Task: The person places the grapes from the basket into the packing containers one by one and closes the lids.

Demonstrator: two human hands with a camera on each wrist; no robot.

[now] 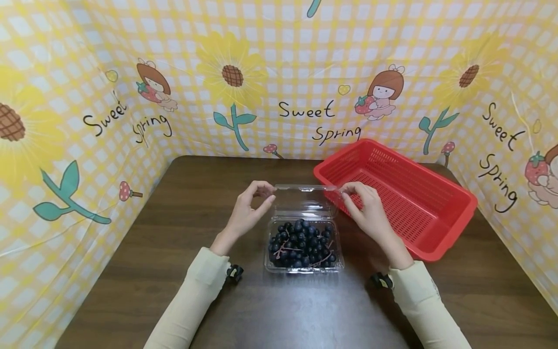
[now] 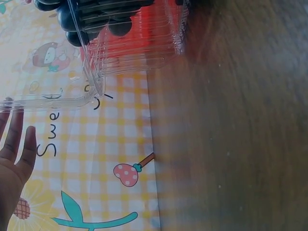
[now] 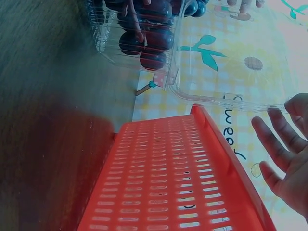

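A clear plastic clamshell box (image 1: 266, 261) full of dark grapes (image 1: 301, 242) on thin reddish stems sits on the table, its lid (image 1: 305, 196) raised at the back. My left hand (image 1: 246, 213) holds the lid's left corner between thumb and fingertips. At the opposite corner, my right hand (image 1: 368, 211) pinches the lid's edge with thumb and forefinger. In the right wrist view, the other fingers (image 3: 272, 144) of that hand spread away from the lid. The left wrist view shows fingertips at the lid's rim, but the left thumb is out of sight there.
A red slotted plastic basket (image 1: 453, 237) stands at an angle to the right of the box, close to my right hand. Brown wooden tabletop (image 1: 174, 271) lies under everything. Yellow checked cloth (image 1: 279, 63) printed with flowers walls off the back and sides.
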